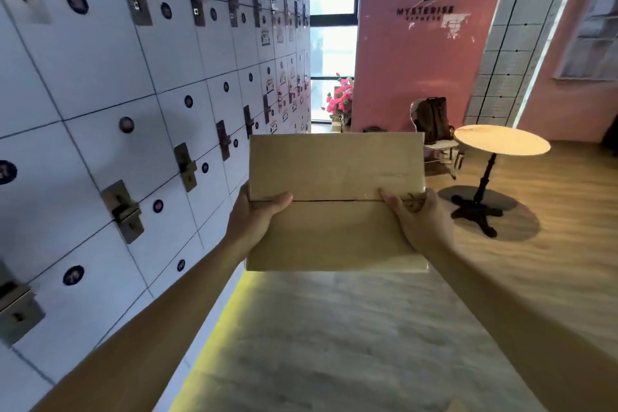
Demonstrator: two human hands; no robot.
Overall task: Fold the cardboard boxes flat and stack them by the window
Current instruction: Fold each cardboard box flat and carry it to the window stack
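Two hands, left hand (pixel 257 214) and right hand (pixel 414 221), clamped on cardboard box (pixel 336 201); window (pixel 331 43) at 12 o'clock. Risk: flaps could be sprung open if grip is loosened.

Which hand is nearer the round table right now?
Right. The right hand grips the cardboard box on the edge facing the round table; the left hand grips the opposite edge, by the lockers.

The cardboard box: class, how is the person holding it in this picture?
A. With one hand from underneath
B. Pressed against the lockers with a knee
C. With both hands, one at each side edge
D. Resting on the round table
C: the left hand and the right hand each grip a side edge of the cardboard box, held up in the air.
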